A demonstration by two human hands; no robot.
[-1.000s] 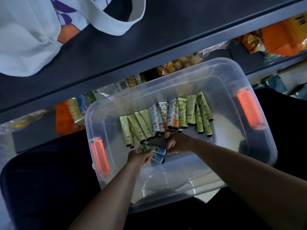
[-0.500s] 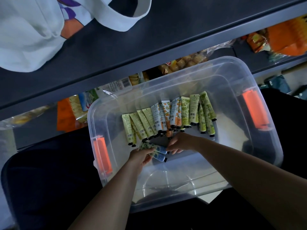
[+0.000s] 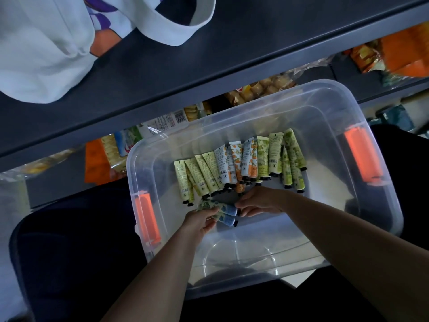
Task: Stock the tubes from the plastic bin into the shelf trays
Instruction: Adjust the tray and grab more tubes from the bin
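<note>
Both hands reach into the clear plastic bin (image 3: 325,108), which sits below a dark shelf (image 3: 209,66). The left hand (image 3: 199,219) has its fingers clenched around two blue-and-green tubes (image 3: 222,211), caps pointing right. The right hand (image 3: 260,202) rests just beside those caps, fingers curled; whether it grips anything I cannot tell. A row of tubes (image 3: 241,163) lies along the bin's floor just beyond the hands.

Both forearms are extended forward; left hand (image 3: 198,220) is curled in a grip, right hand (image 3: 260,202) is held palm-down, fingers bent.
</note>
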